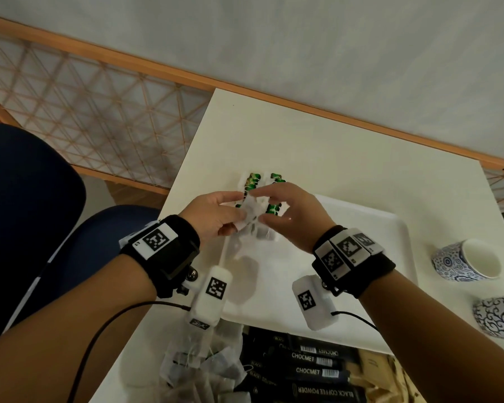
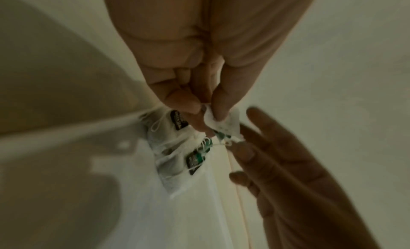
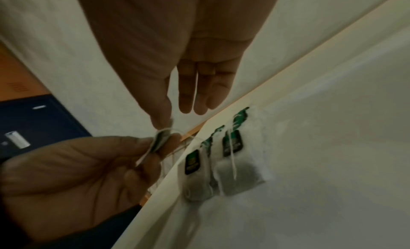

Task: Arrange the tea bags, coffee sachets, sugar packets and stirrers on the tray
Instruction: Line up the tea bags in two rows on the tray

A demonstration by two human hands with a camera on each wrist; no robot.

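My two hands meet above the far left corner of the white tray (image 1: 361,228). The left hand (image 1: 236,210) pinches a white tea bag (image 1: 252,212) between thumb and fingers; the left wrist view shows that pinch (image 2: 210,112) on the bag's top (image 2: 221,123). My right hand (image 1: 262,205) has straight fingers, and its tips touch the same bag and its string. In the right wrist view its thumb (image 3: 162,124) rests on the bag's edge (image 3: 159,142). Below the hands, several tea bags with green tags (image 1: 274,181) lie in two rows on the tray (image 3: 239,165).
Near the front edge of the white table (image 1: 332,146) lie a heap of loose tea bags (image 1: 204,365), black coffee sachets (image 1: 312,362) and brown packets (image 1: 390,379). Two blue-patterned cups (image 1: 466,258) (image 1: 501,318) stand to the right. A blue chair (image 1: 26,199) is on the left.
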